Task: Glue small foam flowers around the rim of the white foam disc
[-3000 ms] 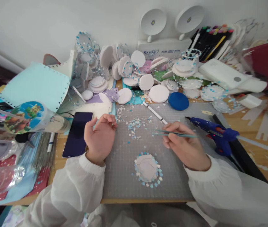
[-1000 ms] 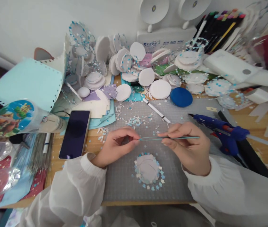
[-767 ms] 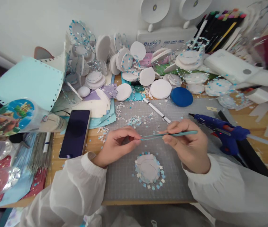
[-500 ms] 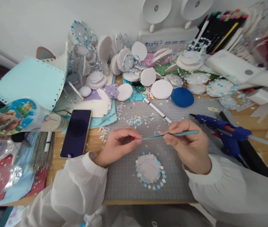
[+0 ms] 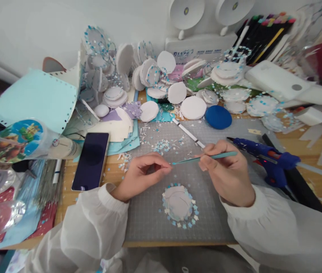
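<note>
Teal tweezers (image 5: 209, 156) lie in the grip of my right hand (image 5: 227, 170), pinched between thumb and fingers and pointing left. A tiny blue piece (image 5: 174, 163) shows at their tip, too small to make out well. Just left of that tip, my left hand (image 5: 146, 172) holds its thumb and index finger together; anything between them is hidden. Below both hands, a round white paper disc (image 5: 178, 203) rests on the grey cutting mat (image 5: 146, 227), ringed by small blue and cream paper flowers (image 5: 195, 217).
A blue glue gun (image 5: 266, 155) lies at the right, and a phone (image 5: 91, 161) at the left. Behind the hands are a white pen (image 5: 188, 132), scattered paper bits (image 5: 163, 145), a blue round lid (image 5: 218, 116) and several white discs (image 5: 193, 107).
The tweezers' tip has shifted slightly right, from touching my left fingertips to a small gap beside them. My right hand has risen a little, while my left hand stays nearly still.
</note>
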`<state>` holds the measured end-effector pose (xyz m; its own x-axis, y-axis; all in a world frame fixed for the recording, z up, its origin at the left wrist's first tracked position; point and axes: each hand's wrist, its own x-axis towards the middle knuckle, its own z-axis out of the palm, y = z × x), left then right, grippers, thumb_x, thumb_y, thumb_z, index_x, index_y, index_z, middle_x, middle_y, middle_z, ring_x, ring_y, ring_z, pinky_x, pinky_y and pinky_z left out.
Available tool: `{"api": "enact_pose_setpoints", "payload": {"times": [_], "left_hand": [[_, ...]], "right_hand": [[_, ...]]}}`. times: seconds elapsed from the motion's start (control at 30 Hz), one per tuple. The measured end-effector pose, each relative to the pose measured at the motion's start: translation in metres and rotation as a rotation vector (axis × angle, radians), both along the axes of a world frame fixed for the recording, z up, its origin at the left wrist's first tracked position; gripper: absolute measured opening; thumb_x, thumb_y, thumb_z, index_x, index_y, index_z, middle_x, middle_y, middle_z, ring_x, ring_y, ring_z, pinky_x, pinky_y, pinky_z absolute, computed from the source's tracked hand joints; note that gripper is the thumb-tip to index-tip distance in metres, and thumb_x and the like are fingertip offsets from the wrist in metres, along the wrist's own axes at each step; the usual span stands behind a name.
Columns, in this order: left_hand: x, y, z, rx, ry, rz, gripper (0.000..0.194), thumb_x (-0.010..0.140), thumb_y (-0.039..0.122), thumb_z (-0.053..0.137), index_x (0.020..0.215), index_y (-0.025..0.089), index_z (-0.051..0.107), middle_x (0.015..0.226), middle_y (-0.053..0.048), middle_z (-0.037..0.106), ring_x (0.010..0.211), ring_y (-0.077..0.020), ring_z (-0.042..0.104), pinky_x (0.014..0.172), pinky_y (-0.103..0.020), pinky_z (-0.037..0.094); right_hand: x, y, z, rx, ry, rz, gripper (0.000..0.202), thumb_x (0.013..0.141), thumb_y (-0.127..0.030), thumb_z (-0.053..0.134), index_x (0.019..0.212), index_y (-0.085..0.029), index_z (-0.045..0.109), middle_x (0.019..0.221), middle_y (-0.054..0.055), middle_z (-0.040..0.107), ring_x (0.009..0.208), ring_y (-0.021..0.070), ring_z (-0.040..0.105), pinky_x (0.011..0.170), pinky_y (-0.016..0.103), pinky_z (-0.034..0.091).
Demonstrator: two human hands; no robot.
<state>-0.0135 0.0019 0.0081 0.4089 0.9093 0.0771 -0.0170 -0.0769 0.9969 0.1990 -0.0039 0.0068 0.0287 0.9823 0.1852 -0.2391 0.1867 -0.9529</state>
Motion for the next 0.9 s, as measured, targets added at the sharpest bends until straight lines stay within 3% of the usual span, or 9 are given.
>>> {"api": "enact_pose_setpoints", "payload": {"times": [0.13, 0.27, 0.4, 0.47, 0.53, 0.67, 0.8, 0.9], "left_hand": [[0.000, -0.001, 0.004, 0.000, -0.028, 0.023, 0.010, 0.081, 0.021, 0.066, 0.076, 0.013, 0.070, 0.075, -0.007, 0.065, 0.071, -0.0143, 0.058, 0.066, -0.026, 0.045], [-0.001, -0.005, 0.009, -0.018, -0.007, 0.048, 0.021, 0.084, 0.029, 0.063, 0.073, 0.013, 0.072, 0.068, -0.004, 0.064, 0.063, -0.0119, 0.053, 0.059, -0.024, 0.040], [-0.001, -0.012, 0.006, -0.129, -0.027, -0.017, 0.037, 0.087, 0.044, 0.056, 0.072, 0.013, 0.070, 0.054, 0.002, 0.048, 0.053, -0.0088, 0.039, 0.052, -0.023, 0.031], [0.001, -0.016, 0.002, -0.226, -0.072, -0.051, 0.045, 0.085, 0.050, 0.056, 0.063, 0.012, 0.065, 0.050, 0.003, 0.040, 0.050, -0.0080, 0.034, 0.050, -0.024, 0.027], [0.003, -0.019, -0.001, -0.319, -0.116, -0.061, 0.049, 0.081, 0.053, 0.059, 0.054, 0.012, 0.057, 0.049, 0.004, 0.038, 0.049, -0.0076, 0.033, 0.049, -0.024, 0.025], [0.006, -0.021, -0.002, -0.430, -0.197, 0.009, 0.048, 0.077, 0.048, 0.065, 0.048, 0.013, 0.049, 0.048, 0.004, 0.037, 0.049, -0.0069, 0.032, 0.048, -0.023, 0.024], [0.007, -0.018, 0.001, -0.436, -0.209, 0.059, 0.039, 0.077, 0.039, 0.064, 0.050, 0.013, 0.054, 0.046, 0.005, 0.036, 0.048, -0.0068, 0.029, 0.048, -0.024, 0.022], [0.006, -0.014, 0.004, -0.431, -0.193, 0.117, 0.033, 0.075, 0.034, 0.060, 0.050, 0.013, 0.057, 0.047, 0.002, 0.044, 0.049, -0.0084, 0.035, 0.050, -0.025, 0.024]], "right_hand": [[0.000, -0.002, 0.003, 0.156, -0.149, -0.083, 0.016, 0.074, -0.011, 0.072, 0.075, -0.021, 0.059, 0.071, -0.002, 0.059, 0.066, 0.0140, 0.064, 0.059, 0.029, 0.053], [-0.002, -0.007, 0.016, 0.484, -0.442, -0.140, 0.022, 0.071, -0.002, 0.071, 0.078, -0.020, 0.061, 0.073, 0.000, 0.065, 0.071, 0.0159, 0.067, 0.061, 0.029, 0.054], [-0.006, -0.010, 0.031, 0.965, -0.832, -0.028, 0.017, 0.077, -0.003, 0.065, 0.089, -0.016, 0.063, 0.086, 0.007, 0.072, 0.068, 0.0143, 0.063, 0.061, 0.029, 0.054], [-0.011, -0.010, 0.037, 1.193, -0.984, 0.060, 0.009, 0.083, -0.006, 0.058, 0.083, -0.013, 0.064, 0.089, 0.011, 0.073, 0.068, 0.0151, 0.061, 0.060, 0.030, 0.053], [-0.018, -0.011, 0.042, 1.322, -1.045, 0.132, 0.019, 0.087, -0.007, 0.051, 0.075, -0.014, 0.063, 0.088, 0.013, 0.073, 0.066, 0.0158, 0.061, 0.058, 0.031, 0.052], [-0.031, -0.011, 0.048, 1.281, -1.128, 0.195, 0.025, 0.089, -0.009, 0.045, 0.073, -0.015, 0.063, 0.080, 0.008, 0.072, 0.065, 0.0155, 0.059, 0.062, 0.031, 0.051], [-0.025, -0.022, 0.046, 1.027, -1.092, 0.244, 0.017, 0.088, -0.008, 0.046, 0.088, -0.015, 0.061, 0.084, 0.006, 0.069, 0.079, 0.0163, 0.060, 0.077, 0.032, 0.052], [-0.004, -0.042, 0.039, 0.802, -1.037, 0.158, 0.020, 0.083, -0.005, 0.050, 0.097, -0.016, 0.058, 0.092, 0.007, 0.067, 0.085, 0.0172, 0.060, 0.077, 0.033, 0.051]]}}
